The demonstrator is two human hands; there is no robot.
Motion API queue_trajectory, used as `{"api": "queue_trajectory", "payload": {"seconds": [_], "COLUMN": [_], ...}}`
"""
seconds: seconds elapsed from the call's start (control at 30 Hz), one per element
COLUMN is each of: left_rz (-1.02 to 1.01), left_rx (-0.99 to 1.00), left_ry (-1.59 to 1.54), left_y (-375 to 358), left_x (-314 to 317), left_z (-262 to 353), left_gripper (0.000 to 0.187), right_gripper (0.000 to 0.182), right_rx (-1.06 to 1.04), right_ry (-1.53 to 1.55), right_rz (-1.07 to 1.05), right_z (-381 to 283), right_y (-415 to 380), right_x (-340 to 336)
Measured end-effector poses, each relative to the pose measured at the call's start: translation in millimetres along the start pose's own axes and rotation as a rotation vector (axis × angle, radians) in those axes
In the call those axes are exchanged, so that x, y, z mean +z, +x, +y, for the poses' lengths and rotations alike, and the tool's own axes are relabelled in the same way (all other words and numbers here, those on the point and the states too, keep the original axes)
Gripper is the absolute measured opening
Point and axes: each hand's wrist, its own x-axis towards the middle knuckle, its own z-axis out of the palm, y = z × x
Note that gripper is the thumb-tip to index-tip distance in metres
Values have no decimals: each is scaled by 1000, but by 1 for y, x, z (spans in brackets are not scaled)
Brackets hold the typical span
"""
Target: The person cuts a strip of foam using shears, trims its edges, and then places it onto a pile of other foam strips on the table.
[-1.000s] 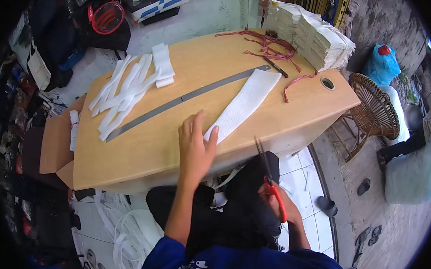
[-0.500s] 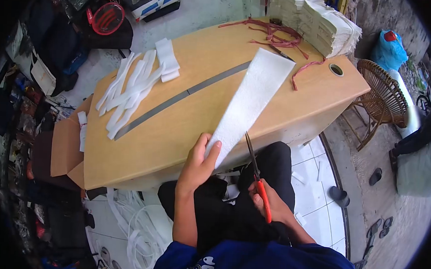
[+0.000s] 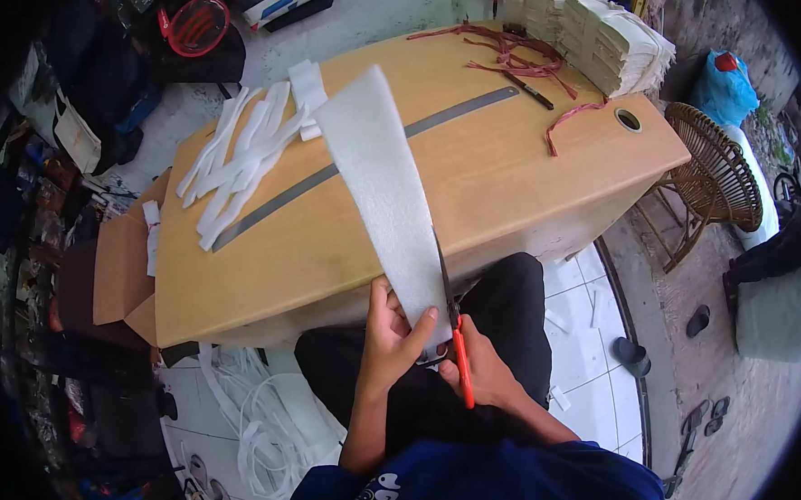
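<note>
The white foam strip (image 3: 377,176) pinched by the left hand (image 3: 391,342) has been brought alongside the red-handled scissors (image 3: 459,336) gripped by the right hand (image 3: 487,369), its edge apparently within cutting reach.

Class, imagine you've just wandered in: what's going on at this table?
A seated person grips the lower end of a tapering white piece with the left hand. The right hand holds red-handled scissors, their blades alongside the piece's right edge; whether they are cutting is unclear. On the table lie a long grey ruler-like strip and, beyond it, loose white strips.
</note>
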Motion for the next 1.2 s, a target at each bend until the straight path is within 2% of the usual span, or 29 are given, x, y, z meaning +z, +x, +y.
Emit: {"api": "queue_trajectory", "payload": {"seconds": [0.1, 0.17, 0.2, 0.3, 0.33, 0.37, 0.43, 0.57, 0.63, 0.77, 0.83, 1.03, 1.2], "left_rz": [-16, 185, 150, 123, 156, 154, 183, 223, 298, 278, 302, 290, 266], "left_rx": [52, 15, -56, -56, 71, 71, 196, 207, 124, 108, 179, 140, 124], "left_ry": [100, 213, 287, 280, 183, 184, 156, 226, 321, 326, 290, 275, 264], "left_y": [4, 9, 8, 9, 11, 13, 15, 22, 23, 26, 27, 24, 21], "left_x": [-4, -6, -9, -8, -1, 2, 7, -5, -9, -8, -3, -4, -4], "left_z": [5, 7, 8, -1, -3, -1, 5, 5, 4, 6, 4, -1, -2], "left_gripper": [29, 35, 29, 26, 23, 23, 24, 19, 18, 23, 23, 25, 25], "right_gripper": [70, 71, 73, 75, 75, 75, 75, 76, 76, 76, 76, 77, 68], "right_rx": [21, 17, 18, 1, 1, 6, 12, 10, 1, 8, 16, -41, -24], "right_ry": [-63, -67, -69, -13, -13, -40, -66, -48, -15, -52, -62, 4, -83], "right_rz": [-58, -58, -53, -12, -10, -23, -36, -72, -74, -72, -76, -21, 10], "right_z": [6, 9, 9, 4, 4, 4, 5, 9, 8, 7, 7, 11, 3], "right_y": [0, -1, -1, -1, -1, 0, 0, 1, 1, 2, 2, 5, 6], "right_x": [2, 5, 6, 9, 7, 5, 5, 9, 11, 10, 10, 14, 10]}}
